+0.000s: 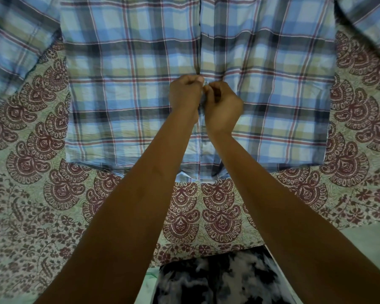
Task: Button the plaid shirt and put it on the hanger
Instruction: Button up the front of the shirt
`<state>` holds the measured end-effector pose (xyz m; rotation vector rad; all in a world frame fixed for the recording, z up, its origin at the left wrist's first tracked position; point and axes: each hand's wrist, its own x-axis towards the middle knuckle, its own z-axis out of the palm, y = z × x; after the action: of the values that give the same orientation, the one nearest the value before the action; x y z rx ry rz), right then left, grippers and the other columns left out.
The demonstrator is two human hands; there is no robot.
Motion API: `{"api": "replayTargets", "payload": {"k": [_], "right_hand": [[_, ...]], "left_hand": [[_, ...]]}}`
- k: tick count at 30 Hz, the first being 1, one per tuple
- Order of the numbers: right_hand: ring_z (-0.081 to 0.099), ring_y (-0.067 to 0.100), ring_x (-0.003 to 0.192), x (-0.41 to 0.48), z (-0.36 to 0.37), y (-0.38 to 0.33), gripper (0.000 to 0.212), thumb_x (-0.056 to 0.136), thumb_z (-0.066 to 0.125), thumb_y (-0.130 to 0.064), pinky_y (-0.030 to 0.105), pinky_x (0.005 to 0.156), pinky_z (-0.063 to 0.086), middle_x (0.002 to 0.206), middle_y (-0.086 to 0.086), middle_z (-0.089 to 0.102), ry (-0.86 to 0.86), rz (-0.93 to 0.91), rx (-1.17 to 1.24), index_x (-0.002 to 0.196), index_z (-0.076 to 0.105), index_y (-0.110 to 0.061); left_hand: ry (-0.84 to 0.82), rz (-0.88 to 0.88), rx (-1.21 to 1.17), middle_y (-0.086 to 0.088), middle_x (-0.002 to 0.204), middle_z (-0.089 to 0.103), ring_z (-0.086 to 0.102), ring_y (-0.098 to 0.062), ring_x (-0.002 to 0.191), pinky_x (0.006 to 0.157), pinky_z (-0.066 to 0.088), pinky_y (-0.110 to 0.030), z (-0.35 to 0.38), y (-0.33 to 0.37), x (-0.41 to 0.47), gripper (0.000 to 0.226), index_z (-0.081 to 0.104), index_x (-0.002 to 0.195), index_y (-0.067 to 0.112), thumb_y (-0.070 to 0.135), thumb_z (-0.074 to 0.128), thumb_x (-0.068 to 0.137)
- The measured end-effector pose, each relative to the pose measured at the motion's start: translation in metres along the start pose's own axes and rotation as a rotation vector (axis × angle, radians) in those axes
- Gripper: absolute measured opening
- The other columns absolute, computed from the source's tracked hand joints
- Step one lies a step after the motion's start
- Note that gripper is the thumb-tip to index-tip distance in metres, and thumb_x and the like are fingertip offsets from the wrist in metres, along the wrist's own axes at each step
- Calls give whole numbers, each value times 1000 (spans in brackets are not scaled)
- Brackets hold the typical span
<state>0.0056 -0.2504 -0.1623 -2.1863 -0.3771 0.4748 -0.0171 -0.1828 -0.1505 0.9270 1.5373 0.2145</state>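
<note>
The plaid shirt (127,84), blue, green and red checked, lies flat with its front up on a patterned bedsheet, hem toward me and sleeves spread to both sides. Its front placket (201,40) runs up the middle. My left hand (184,93) and my right hand (223,106) meet at the placket about halfway up, fingers pinched on the two fabric edges. The button itself is hidden between my fingers. No hanger is in view.
The bedsheet (42,183) with maroon paisley prints covers the whole surface around the shirt. Its near edge (206,249) sits just before my body, where black and white patterned clothing (217,279) shows at the bottom.
</note>
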Motion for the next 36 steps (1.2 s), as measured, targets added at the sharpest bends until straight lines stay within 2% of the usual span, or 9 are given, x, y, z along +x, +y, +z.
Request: {"api": "replayTargets", "payload": {"k": [3,6,9,14,19,22,26,32,36], "right_hand": [[59,15,61,2,-1,-3,17,90,56,-19,26,58,46,69,6,68,13,33,4,80,67,-9],[60,18,63,2,-2,-4,17,89,54,-16,30,60,48,71,8,68,-24,18,-44,81,66,-8],[56,17,60,5,-6,-3,19,89,53,-16,24,56,40,71,10,67,-62,-33,-112,80,65,-6],[41,7,47,11,-7,-4,21,86,52,-14,12,45,27,60,2,56,-87,-21,-128,71,64,-5],[59,20,65,36,-17,-4,25,82,58,-12,31,66,52,62,4,61,-275,218,70,57,62,-17],[63,21,69,47,-27,-2,23,84,60,-8,34,76,56,68,7,65,-451,325,215,63,66,-16],[62,17,68,43,-31,4,8,84,64,-9,27,71,55,70,6,65,-449,236,268,83,69,-3],[59,-3,53,49,-30,4,26,86,57,3,10,59,49,65,-5,64,-529,262,296,68,63,-16],[63,8,64,63,-33,-3,20,86,60,-4,24,71,55,72,5,66,-636,151,77,68,64,-12]], "left_hand": [[-6,10,10,-7,81,65,61,-27,81,76,56,-42,0,-1,0,21,62,68,25,14,62,87],[-13,24,-14,-4,74,63,58,-23,75,68,53,-36,-2,-4,1,22,63,68,24,14,61,87],[-26,54,-4,-3,69,62,58,-21,68,60,51,-31,-4,-7,0,17,65,72,21,14,62,87],[-28,130,-43,-3,66,61,57,-18,65,64,52,-31,-4,-14,-3,14,65,74,16,11,62,86],[13,151,-38,-1,70,60,56,-18,70,72,52,-36,-4,-13,-3,10,64,78,12,9,60,87],[21,237,61,4,72,61,56,-8,68,70,50,-24,-5,-9,-3,7,64,82,8,6,59,87],[-4,337,221,-2,84,63,58,-10,75,74,52,-25,-6,-5,-4,11,65,93,2,0,58,85],[-86,300,203,-6,80,64,60,-14,73,75,53,-29,-18,-4,0,14,58,75,13,2,65,82],[-1,407,407,-6,82,68,63,-17,74,68,52,-25,-15,0,4,10,59,76,14,8,67,79]]}}
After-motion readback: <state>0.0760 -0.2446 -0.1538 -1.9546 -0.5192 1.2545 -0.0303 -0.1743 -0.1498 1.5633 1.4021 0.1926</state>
